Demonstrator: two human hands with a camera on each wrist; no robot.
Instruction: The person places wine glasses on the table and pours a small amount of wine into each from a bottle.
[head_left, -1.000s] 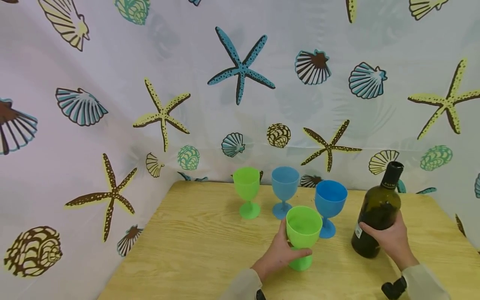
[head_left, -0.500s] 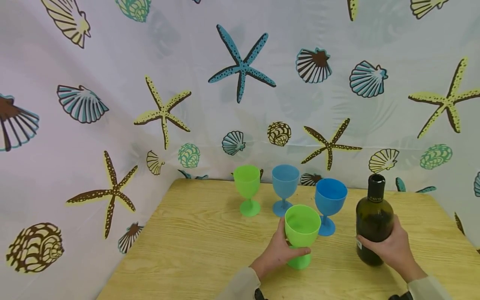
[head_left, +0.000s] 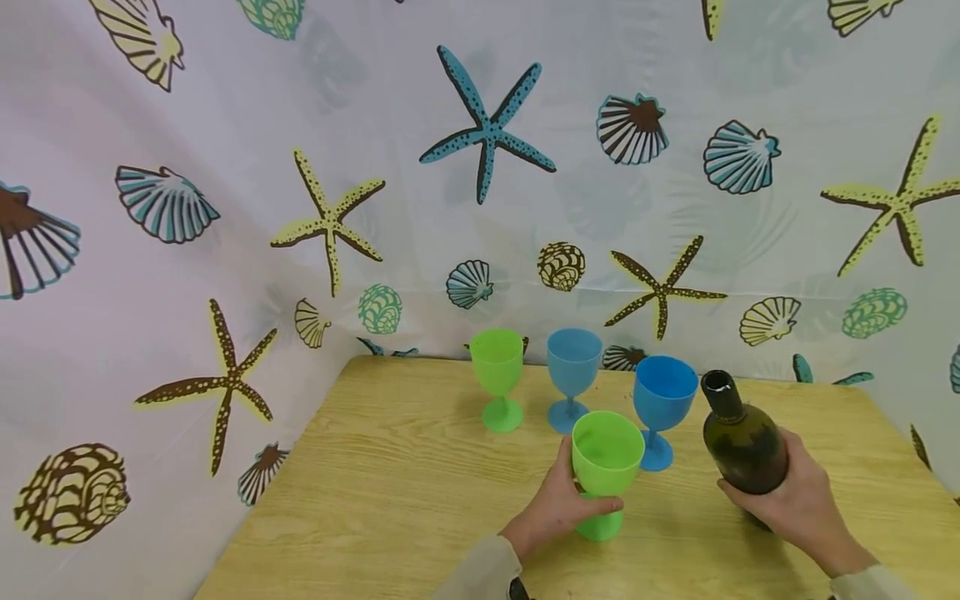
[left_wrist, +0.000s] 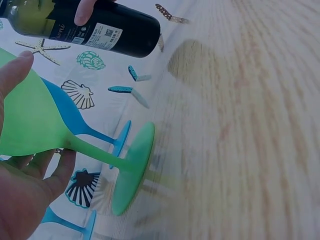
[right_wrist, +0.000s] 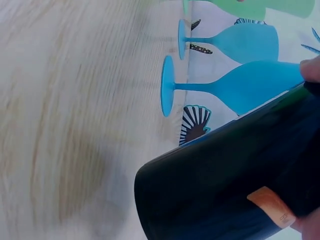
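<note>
A dark wine bottle (head_left: 745,450) is gripped by my right hand (head_left: 806,500), with its neck leaning left toward the goblets. In the left wrist view the bottle (left_wrist: 137,32) hangs clear above the table, its shadow beneath. My left hand (head_left: 551,504) holds a light green plastic goblet (head_left: 606,462) by the lower bowl, upright, with the foot (left_wrist: 134,170) at the tabletop. That goblet is the nearest one to me, left of the bottle. The bottle's open mouth (head_left: 716,381) points up and left, apart from the green rim.
Behind stand a second green goblet (head_left: 498,367), a light blue goblet (head_left: 573,367) and a darker blue goblet (head_left: 663,396), the last close to the bottle's neck. They share a wooden table (head_left: 360,492). A white curtain (head_left: 405,92) printed with shells and starfish borders the back and sides.
My right hand has lifted the bottle from the table and tipped its neck from right-leaning through upright to left-leaning. The held green goblet stays nearly in place.
</note>
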